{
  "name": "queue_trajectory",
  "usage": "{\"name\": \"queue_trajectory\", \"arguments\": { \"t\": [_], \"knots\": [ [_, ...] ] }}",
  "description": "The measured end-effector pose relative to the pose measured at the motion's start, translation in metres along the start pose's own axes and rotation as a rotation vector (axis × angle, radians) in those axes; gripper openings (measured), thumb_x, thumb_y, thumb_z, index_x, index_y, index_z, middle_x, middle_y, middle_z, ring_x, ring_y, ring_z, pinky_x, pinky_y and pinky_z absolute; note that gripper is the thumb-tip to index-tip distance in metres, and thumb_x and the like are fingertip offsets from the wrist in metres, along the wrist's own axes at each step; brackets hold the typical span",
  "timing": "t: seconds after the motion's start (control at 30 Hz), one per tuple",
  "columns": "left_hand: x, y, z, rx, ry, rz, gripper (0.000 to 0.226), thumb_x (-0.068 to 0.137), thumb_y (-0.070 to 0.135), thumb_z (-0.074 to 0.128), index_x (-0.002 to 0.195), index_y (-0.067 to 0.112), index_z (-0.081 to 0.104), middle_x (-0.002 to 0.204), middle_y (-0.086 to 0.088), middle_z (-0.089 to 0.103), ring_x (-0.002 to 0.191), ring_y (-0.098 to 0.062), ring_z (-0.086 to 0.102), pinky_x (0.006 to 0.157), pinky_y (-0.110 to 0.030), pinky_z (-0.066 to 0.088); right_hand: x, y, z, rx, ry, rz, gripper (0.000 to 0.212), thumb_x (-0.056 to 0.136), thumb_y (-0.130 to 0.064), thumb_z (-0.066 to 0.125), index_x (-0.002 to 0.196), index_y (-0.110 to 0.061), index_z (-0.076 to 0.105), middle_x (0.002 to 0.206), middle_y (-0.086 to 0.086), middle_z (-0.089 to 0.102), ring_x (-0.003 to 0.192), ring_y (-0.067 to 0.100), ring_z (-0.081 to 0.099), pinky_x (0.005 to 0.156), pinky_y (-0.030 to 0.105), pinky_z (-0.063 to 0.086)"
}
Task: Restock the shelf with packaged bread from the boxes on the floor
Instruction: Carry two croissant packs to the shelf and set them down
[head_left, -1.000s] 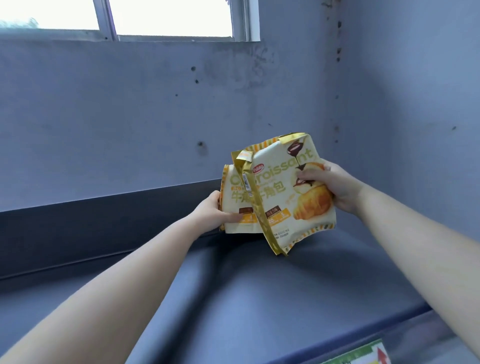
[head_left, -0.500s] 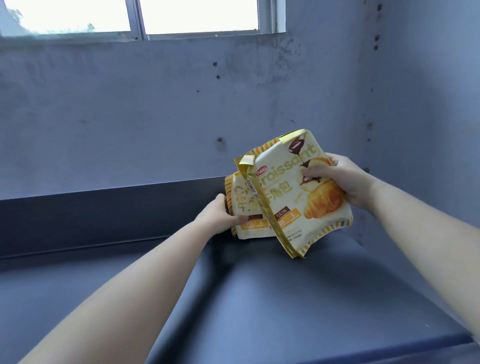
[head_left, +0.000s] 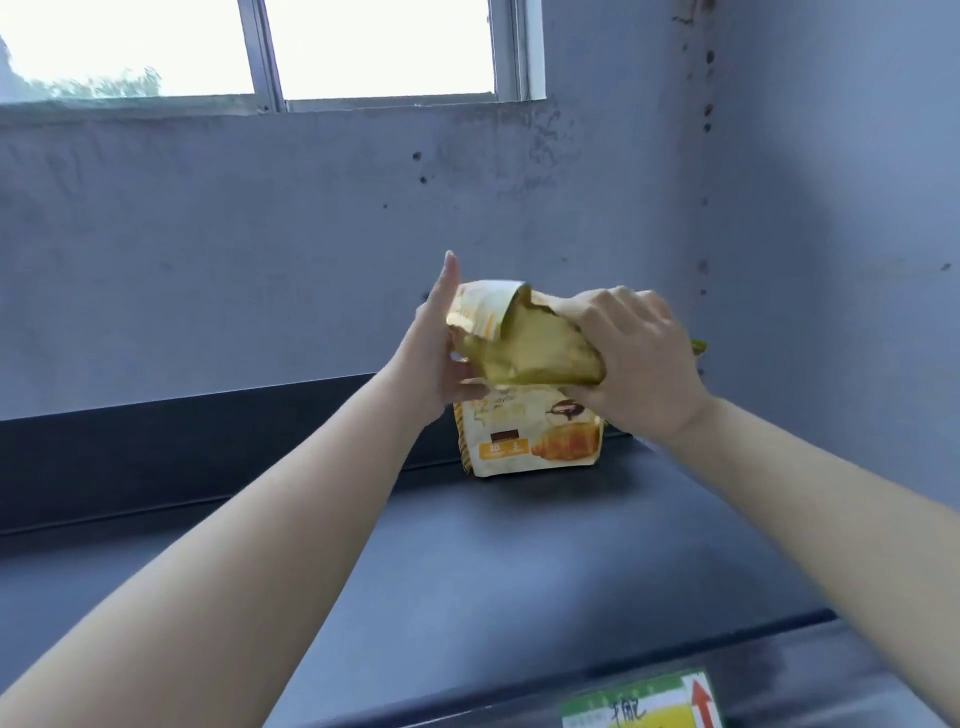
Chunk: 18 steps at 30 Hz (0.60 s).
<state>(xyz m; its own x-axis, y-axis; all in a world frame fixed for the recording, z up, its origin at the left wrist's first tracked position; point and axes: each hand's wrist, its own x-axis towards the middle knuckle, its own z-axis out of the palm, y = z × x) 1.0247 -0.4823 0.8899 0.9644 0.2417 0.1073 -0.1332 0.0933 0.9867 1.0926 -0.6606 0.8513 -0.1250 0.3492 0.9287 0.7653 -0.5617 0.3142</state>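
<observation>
A cream and gold croissant bag (head_left: 530, 434) stands upright at the back right of the dark shelf (head_left: 519, 561), against the low back rail. Above it I hold a second croissant bag (head_left: 524, 343), tilted so its gold top and back face me. My right hand (head_left: 634, 358) grips that bag from the right and over its top. My left hand (head_left: 436, 348) presses flat against the bag's left side, thumb pointing up, fingers under its lower edge. The held bag hides the top of the standing one.
A grey wall with a window (head_left: 260, 47) rises behind the shelf, and a side wall (head_left: 831, 260) closes the right end. A green and yellow price label (head_left: 641, 704) with a red arrow sits on the shelf's front edge. Something small and green (head_left: 698, 347) peeks out behind my right hand.
One bag now stands alone on the shelf. The other bag has been turned and lifted above it, my right hand shifting onto its top and my left hand rising from the lower bag to its side.
</observation>
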Motion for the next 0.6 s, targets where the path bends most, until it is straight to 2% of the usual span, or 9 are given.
{"name": "queue_trajectory", "arguments": {
  "t": [0.07,0.13,0.23,0.3,0.37,0.47,0.5,0.57,0.6],
  "knots": [
    [-0.003,-0.007,-0.001,-0.05,-0.086,-0.058,0.066,0.071,0.062,0.065,0.12,0.017,0.061,0.115,-0.008,0.07,0.101,-0.029,0.068,0.08,-0.043,0.056,-0.012,0.0,0.002,-0.184,0.006,-0.305,0.052,0.066,-0.02,0.07,0.113,-0.014,0.049,0.098,0.004,0.068,0.089,0.022,0.048,0.074,0.037,0.035],
    [-0.006,-0.015,-0.001,-0.058,-0.009,-0.06,0.067,0.064,0.037,0.078,0.123,0.013,0.06,0.115,-0.013,0.069,0.099,-0.03,0.068,0.076,-0.041,0.058,-0.022,0.001,0.003,-0.235,-0.017,-0.42,0.048,0.072,-0.014,0.067,0.115,-0.011,0.048,0.106,0.005,0.063,0.093,0.023,0.048,0.075,0.038,0.036],
    [-0.007,-0.02,-0.003,-0.062,0.14,0.073,0.078,0.054,0.018,0.081,0.126,0.011,0.053,0.111,-0.016,0.069,0.088,-0.03,0.071,0.066,-0.039,0.059,-0.033,0.005,-0.004,-0.142,-0.208,-0.394,0.056,0.078,-0.046,0.062,0.12,-0.013,0.046,0.117,0.006,0.057,0.104,0.026,0.053,0.087,0.043,0.038],
    [-0.01,-0.021,-0.005,-0.055,0.155,0.172,0.073,0.062,0.008,0.082,0.125,0.016,0.045,0.108,-0.011,0.066,0.087,-0.027,0.07,0.067,-0.037,0.059,-0.034,0.006,-0.012,0.019,-0.29,-0.117,0.059,0.078,-0.056,0.051,0.121,-0.016,0.045,0.118,0.006,0.059,0.109,0.027,0.053,0.095,0.041,0.031],
    [-0.017,-0.02,-0.005,-0.018,0.122,0.245,0.065,0.071,0.001,0.076,0.123,0.021,0.042,0.104,-0.004,0.064,0.085,-0.021,0.069,0.067,-0.035,0.059,-0.026,0.006,-0.019,0.206,-0.281,0.348,0.062,0.079,-0.058,0.046,0.125,-0.016,0.044,0.125,0.004,0.055,0.115,0.025,0.051,0.098,0.037,0.027],
    [-0.025,-0.02,-0.001,0.035,0.056,0.324,0.059,0.074,-0.002,0.074,0.117,0.024,0.044,0.101,-0.001,0.065,0.082,-0.018,0.07,0.065,-0.034,0.06,-0.014,0.015,-0.019,0.595,-0.322,1.086,0.074,0.08,-0.053,0.063,0.137,-0.015,0.032,0.131,-0.001,0.046,0.114,0.021,0.05,0.095,0.039,0.039],
    [-0.026,-0.02,0.001,0.015,0.062,0.342,0.057,0.074,-0.002,0.074,0.115,0.024,0.044,0.1,-0.001,0.065,0.082,-0.019,0.07,0.066,-0.035,0.06,-0.014,0.018,-0.019,0.752,-0.31,1.31,0.08,0.078,-0.052,0.065,0.139,-0.014,0.03,0.136,0.004,0.046,0.114,0.024,0.052,0.094,0.04,0.041],
    [-0.023,-0.02,0.004,-0.077,0.119,0.383,0.055,0.074,0.0,0.075,0.113,0.023,0.043,0.101,-0.003,0.065,0.085,-0.02,0.069,0.071,-0.037,0.06,-0.018,0.017,-0.021,1.073,-0.272,1.654,0.085,0.077,-0.053,0.066,0.142,-0.012,0.03,0.14,0.015,0.044,0.114,0.031,0.054,0.095,0.046,0.042],
    [-0.021,-0.02,0.006,-0.137,0.158,0.402,0.056,0.074,0.002,0.076,0.112,0.024,0.042,0.103,-0.003,0.064,0.087,-0.021,0.069,0.073,-0.038,0.06,-0.021,0.013,-0.022,1.244,-0.265,1.753,0.088,0.076,-0.053,0.067,0.143,-0.011,0.028,0.141,0.018,0.043,0.115,0.033,0.055,0.099,0.049,0.041]
  ]
}}
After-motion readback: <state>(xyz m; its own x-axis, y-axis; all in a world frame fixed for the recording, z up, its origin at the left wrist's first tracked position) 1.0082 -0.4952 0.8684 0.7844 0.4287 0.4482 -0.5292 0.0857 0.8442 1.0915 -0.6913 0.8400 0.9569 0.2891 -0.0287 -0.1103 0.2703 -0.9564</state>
